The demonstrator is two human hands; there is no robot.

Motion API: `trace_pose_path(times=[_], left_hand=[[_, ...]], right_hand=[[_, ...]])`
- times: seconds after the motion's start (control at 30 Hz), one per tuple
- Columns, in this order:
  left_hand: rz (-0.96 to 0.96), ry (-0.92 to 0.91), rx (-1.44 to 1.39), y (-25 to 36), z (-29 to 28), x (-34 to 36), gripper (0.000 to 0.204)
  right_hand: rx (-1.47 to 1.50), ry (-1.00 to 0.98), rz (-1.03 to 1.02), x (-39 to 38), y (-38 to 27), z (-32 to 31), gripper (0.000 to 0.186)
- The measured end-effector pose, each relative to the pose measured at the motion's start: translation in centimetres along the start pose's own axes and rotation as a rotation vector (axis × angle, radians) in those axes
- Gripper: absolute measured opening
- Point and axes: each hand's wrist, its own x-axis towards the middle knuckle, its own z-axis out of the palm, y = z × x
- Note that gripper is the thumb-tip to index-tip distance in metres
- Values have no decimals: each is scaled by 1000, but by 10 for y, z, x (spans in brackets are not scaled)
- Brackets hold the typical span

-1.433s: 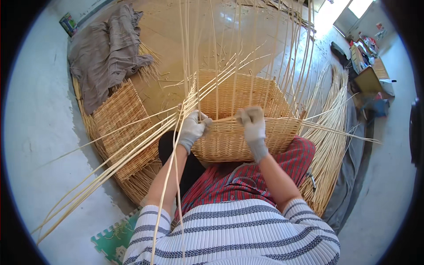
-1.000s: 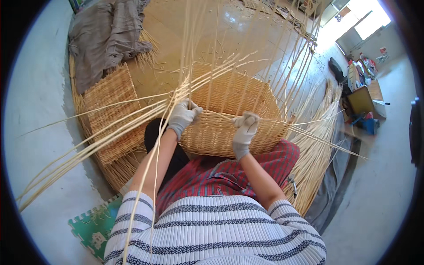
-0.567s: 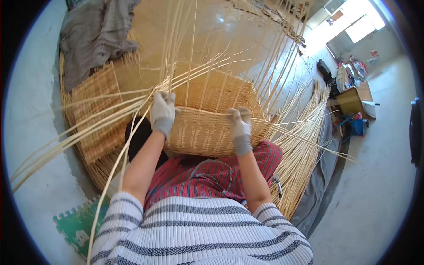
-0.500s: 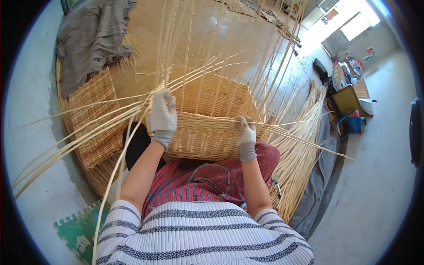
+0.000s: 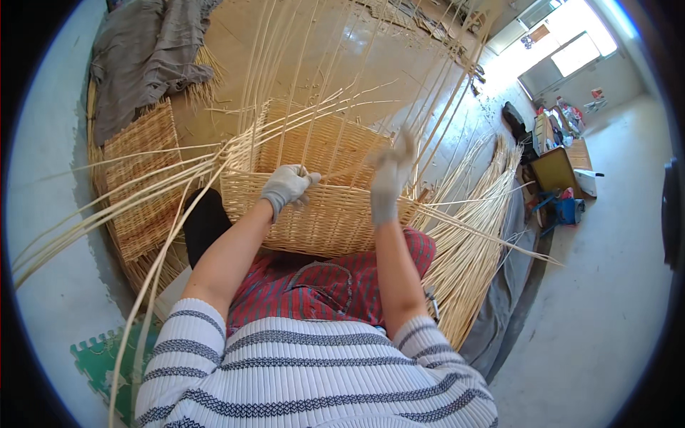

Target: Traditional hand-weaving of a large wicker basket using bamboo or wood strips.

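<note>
A half-woven pale wicker basket (image 5: 314,221) rests on my lap, with long upright stakes rising from it and loose rods (image 5: 125,203) fanning out to the left. My left hand (image 5: 291,187), in a pale grey knit glove, is closed on the basket's near rim, left of the middle. My right hand (image 5: 391,167), gloved alike, is raised above the right part of that rim and smeared by motion. A blurred tan strand runs toward it from my left hand; whether its fingers hold this is unclear.
A woven panel (image 5: 139,200) and grey cloth (image 5: 135,78) lie at left, a green foam mat (image 5: 100,364) at lower left. At right are a long bundle of pale rods (image 5: 471,264), a blue object (image 5: 567,210) and a cluttered low table (image 5: 578,153) along the wall.
My left hand has lowered and shifted right along the rim since half a second ago. My right hand has lifted from the rim and now blurs. The view has drifted, moving the basket leftward in it.
</note>
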Motion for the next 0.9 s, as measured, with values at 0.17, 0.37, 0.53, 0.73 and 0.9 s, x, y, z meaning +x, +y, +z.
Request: trace_pose_path(times=[0.17, 0.37, 0.53, 0.73, 0.9], left_hand=[[210, 40, 208, 39, 8, -11, 49], [282, 370, 322, 30, 22, 16, 59], [909, 540, -154, 41, 54, -2, 34], [153, -185, 161, 31, 111, 13, 32], [102, -86, 95, 39, 111, 3, 38]], right_hand=[[41, 317, 174, -75, 1, -65, 27], [126, 147, 182, -94, -5, -47, 18], [52, 447, 438, -65, -8, -150, 17], [-560, 77, 288, -7, -21, -109, 36], [-868, -234, -181, 50, -32, -64, 68]])
